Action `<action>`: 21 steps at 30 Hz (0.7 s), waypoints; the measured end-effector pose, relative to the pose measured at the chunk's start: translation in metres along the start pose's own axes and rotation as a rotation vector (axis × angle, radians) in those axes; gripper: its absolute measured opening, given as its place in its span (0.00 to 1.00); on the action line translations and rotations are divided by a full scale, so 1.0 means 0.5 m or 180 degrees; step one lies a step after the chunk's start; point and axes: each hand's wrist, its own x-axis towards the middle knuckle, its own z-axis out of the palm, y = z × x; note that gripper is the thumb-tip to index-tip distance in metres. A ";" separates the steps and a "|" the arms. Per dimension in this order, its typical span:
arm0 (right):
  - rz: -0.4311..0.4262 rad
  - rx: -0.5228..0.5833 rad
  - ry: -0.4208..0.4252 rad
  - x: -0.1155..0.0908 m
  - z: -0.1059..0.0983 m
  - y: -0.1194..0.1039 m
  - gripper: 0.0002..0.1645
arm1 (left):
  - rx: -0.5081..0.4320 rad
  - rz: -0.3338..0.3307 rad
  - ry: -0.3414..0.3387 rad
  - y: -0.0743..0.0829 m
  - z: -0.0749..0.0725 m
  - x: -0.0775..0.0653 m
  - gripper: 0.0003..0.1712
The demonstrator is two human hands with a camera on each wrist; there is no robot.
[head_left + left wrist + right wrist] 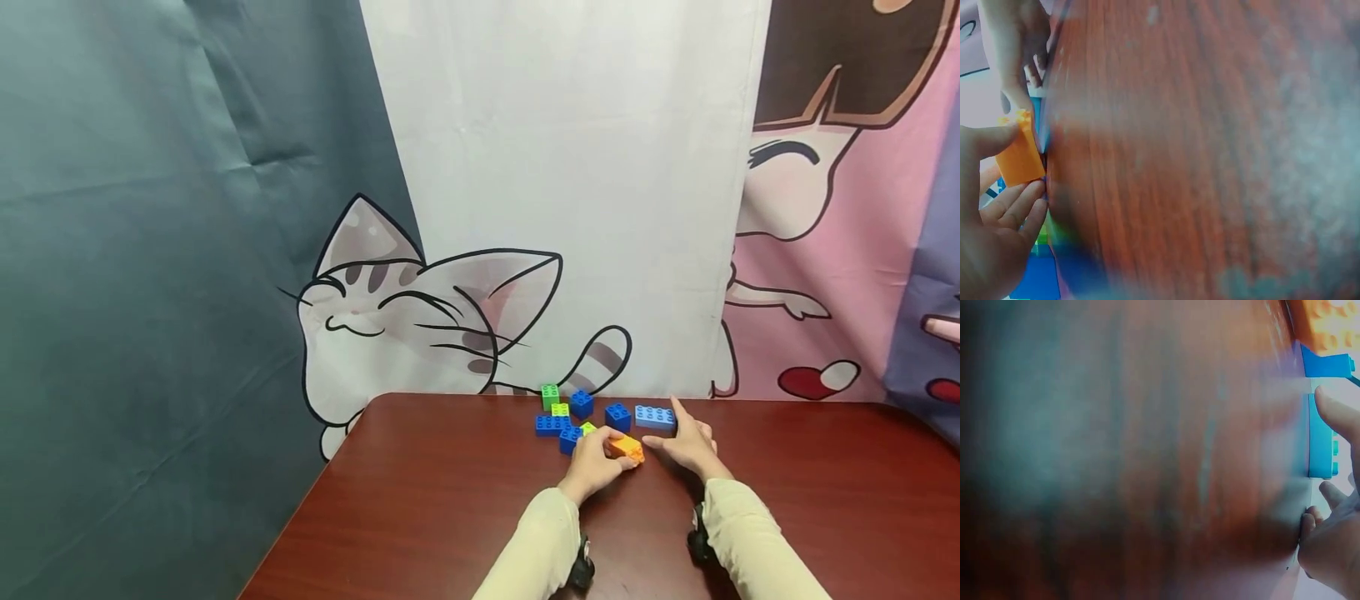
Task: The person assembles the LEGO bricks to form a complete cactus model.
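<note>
My left hand (591, 463) pinches an orange toy brick (627, 449) between thumb and fingers, close over the wooden table. In the left wrist view, the orange brick (1022, 153) is tilted, and its studs face toward the right hand (1017, 37). Just right of it in the head view, my right hand (690, 447) is spread with thumb and index finger apart, holding nothing. A light blue long brick (654, 417) lies behind the gap between that thumb and index finger. The right wrist view has the light blue brick (1320, 437) beyond the thumb.
Several blue bricks, among them one dark blue brick (618, 417) and a longer one (552, 426), lie around the left hand. A green brick (551, 396) and a lime brick (560, 410) stand at the back edge of the table (420, 500). Behind it hangs a printed curtain (585, 167).
</note>
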 end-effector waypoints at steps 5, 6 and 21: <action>-0.0126 -0.0164 0.0038 0.000 -0.006 0.004 0.56 | -0.0200 -0.0079 -0.0153 0.007 -0.005 -0.007 0.16; -0.0151 -0.0205 0.0039 0.001 -0.008 0.005 0.55 | -0.0237 -0.0141 -0.0191 0.008 -0.007 -0.007 0.15; -0.0399 -0.0153 0.0667 0.003 0.016 0.031 0.30 | -0.0616 -0.0502 -0.0590 -0.011 -0.035 -0.015 0.11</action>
